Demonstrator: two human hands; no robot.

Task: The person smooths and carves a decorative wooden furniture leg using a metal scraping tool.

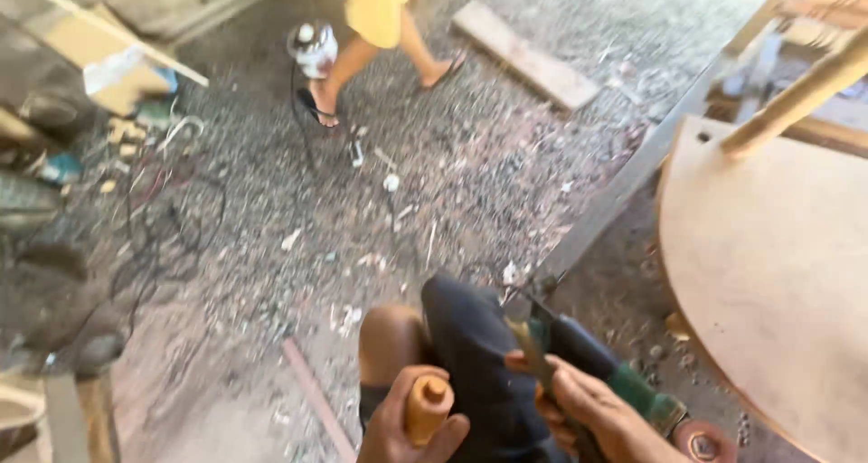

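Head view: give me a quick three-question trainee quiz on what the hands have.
1. True or false: the left hand holds a small tan wooden cylinder.
2. The right hand grips: A) a hammer B) a green and black power tool C) a brush.
3. What lies to the right of the hands?

Key: 1 true. 2 B. 3 a rounded wooden board.
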